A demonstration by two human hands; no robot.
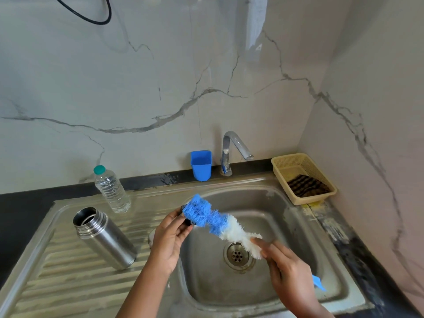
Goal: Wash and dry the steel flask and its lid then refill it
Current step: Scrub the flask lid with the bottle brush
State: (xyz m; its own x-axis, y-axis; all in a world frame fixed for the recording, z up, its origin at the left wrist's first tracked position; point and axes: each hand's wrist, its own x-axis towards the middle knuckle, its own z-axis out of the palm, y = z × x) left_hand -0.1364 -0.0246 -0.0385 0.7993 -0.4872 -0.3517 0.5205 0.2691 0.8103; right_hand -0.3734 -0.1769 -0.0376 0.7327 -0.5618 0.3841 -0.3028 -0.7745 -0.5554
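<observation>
Steel drainboard [57,267]: flask [105,238], water bottle [112,190] upright.

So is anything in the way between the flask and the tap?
Nothing solid blocks it. The flask stands open on the draining board, left of the basin. Only the left hand and the brush it holds with the right hand hang over the basin, under the tap.

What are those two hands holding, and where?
Right hand grips the bottle brush by its handle; left hand pinches a small dark object at the brush's tip.
</observation>
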